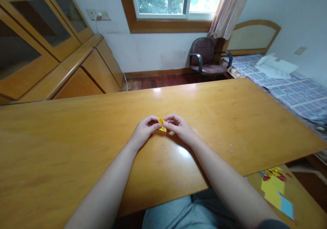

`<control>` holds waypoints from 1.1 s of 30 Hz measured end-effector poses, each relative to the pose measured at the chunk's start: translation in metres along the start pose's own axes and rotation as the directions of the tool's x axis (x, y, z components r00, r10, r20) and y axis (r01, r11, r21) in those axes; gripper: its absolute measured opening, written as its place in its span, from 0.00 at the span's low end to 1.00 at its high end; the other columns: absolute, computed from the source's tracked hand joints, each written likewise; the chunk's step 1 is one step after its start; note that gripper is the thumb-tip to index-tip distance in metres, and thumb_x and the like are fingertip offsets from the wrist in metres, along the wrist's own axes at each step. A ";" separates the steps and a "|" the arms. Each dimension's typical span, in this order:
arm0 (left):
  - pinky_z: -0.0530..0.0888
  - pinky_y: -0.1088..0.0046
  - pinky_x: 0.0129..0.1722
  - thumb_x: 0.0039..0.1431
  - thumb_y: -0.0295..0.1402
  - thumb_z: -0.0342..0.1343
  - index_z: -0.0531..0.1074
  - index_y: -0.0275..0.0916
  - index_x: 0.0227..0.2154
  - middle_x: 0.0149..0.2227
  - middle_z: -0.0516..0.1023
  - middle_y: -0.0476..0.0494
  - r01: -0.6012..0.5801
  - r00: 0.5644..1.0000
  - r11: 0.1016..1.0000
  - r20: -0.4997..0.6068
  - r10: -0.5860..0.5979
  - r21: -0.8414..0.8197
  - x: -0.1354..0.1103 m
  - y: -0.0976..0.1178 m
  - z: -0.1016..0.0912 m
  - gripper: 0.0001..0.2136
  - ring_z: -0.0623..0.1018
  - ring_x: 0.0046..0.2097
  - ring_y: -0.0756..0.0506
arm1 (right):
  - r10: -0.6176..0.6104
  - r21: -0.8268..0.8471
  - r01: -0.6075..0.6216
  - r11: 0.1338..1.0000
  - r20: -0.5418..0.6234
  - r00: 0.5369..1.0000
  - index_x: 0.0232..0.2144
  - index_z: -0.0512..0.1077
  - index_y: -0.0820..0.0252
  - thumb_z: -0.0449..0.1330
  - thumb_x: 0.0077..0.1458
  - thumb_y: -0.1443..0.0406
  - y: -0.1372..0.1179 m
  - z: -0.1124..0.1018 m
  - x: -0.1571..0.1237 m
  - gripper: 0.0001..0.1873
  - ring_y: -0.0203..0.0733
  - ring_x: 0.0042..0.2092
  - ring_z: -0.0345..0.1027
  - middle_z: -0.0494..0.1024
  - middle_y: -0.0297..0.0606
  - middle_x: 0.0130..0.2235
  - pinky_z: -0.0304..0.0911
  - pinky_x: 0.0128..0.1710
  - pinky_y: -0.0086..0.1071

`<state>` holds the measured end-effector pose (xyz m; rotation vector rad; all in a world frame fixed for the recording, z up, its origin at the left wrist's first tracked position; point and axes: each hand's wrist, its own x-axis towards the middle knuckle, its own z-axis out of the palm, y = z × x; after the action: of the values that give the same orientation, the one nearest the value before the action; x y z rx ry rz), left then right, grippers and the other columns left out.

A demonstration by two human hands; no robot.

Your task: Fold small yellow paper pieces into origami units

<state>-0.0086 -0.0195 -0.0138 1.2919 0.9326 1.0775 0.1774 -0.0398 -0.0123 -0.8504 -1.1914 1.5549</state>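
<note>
A small piece of folded yellow paper is held between my two hands, just above the middle of the wooden table. My left hand pinches its left side between thumb and fingers. On the other side, my right hand grips the paper the same way, thumb on the near face. Creases show in the paper, but its exact folded shape is too small to make out, and the fingertips cover parts of it.
At the lower right, a lower surface bears yellow paper sheets, a light blue sheet and several small red and yellow pieces. Beyond the table stand an armchair, a bed and a wooden cabinet.
</note>
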 end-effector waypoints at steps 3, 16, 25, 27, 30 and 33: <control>0.73 0.71 0.39 0.45 0.36 0.69 0.76 0.38 0.28 0.30 0.79 0.48 -0.011 1.000 1.000 -0.014 0.011 0.003 0.001 -0.001 0.000 0.10 0.76 0.34 0.47 | 0.017 -0.001 -0.017 1.000 0.012 1.000 0.40 0.69 0.57 0.70 0.48 0.57 -0.001 0.002 -0.001 0.21 0.35 0.31 0.71 0.74 0.30 0.32 0.66 0.32 0.29; 0.74 0.69 0.44 0.49 0.36 0.67 0.77 0.39 0.32 0.36 0.77 0.46 -0.081 0.997 0.991 -0.005 0.082 0.102 0.000 -0.001 -0.001 0.09 0.77 0.40 0.46 | 0.030 -0.095 -0.033 0.995 -0.026 0.999 0.41 0.64 0.57 0.69 0.48 0.58 0.002 0.003 0.001 0.22 0.34 0.29 0.71 0.75 0.29 0.30 0.59 0.26 0.26; 0.73 0.66 0.48 0.55 0.36 0.63 0.78 0.41 0.33 0.40 0.77 0.44 -0.235 0.970 0.951 -0.016 0.243 0.203 0.001 0.000 -0.003 0.05 0.76 0.46 0.44 | 0.009 -0.161 -0.014 0.987 -0.031 0.999 0.40 0.67 0.57 0.65 0.52 0.61 -0.001 0.003 0.000 0.14 0.34 0.28 0.69 0.76 0.29 0.28 0.61 0.29 0.28; 0.74 0.68 0.44 0.55 0.36 0.64 0.78 0.41 0.33 0.39 0.76 0.45 -0.219 0.972 0.951 -0.033 0.231 0.219 0.000 0.002 -0.001 0.06 0.76 0.43 0.45 | 0.010 -0.171 -0.016 0.985 -0.038 0.999 0.41 0.68 0.58 0.64 0.52 0.62 -0.002 0.003 -0.001 0.14 0.34 0.28 0.69 0.75 0.29 0.28 0.61 0.29 0.28; 0.74 0.71 0.40 0.55 0.35 0.63 0.77 0.41 0.33 0.37 0.75 0.46 -0.209 0.973 0.941 -0.035 0.226 0.267 -0.003 0.006 0.003 0.05 0.76 0.40 0.46 | 0.012 -0.181 -0.018 0.983 -0.037 0.999 0.41 0.68 0.58 0.64 0.52 0.62 -0.001 0.003 -0.001 0.14 0.34 0.28 0.69 0.75 0.30 0.28 0.61 0.28 0.28; 0.73 0.72 0.39 0.56 0.34 0.62 0.77 0.41 0.32 0.37 0.74 0.46 -0.225 0.967 0.918 -0.044 0.253 0.328 -0.005 0.008 0.006 0.03 0.75 0.40 0.47 | 0.007 -0.209 -0.013 0.978 -0.032 0.999 0.41 0.69 0.58 0.63 0.53 0.62 0.000 0.004 -0.001 0.13 0.34 0.28 0.69 0.74 0.29 0.28 0.61 0.28 0.28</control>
<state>-0.0051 -0.0257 -0.0053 1.6731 1.0661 1.2118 0.1745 -0.0419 -0.0116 -1.0152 -1.3463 1.4357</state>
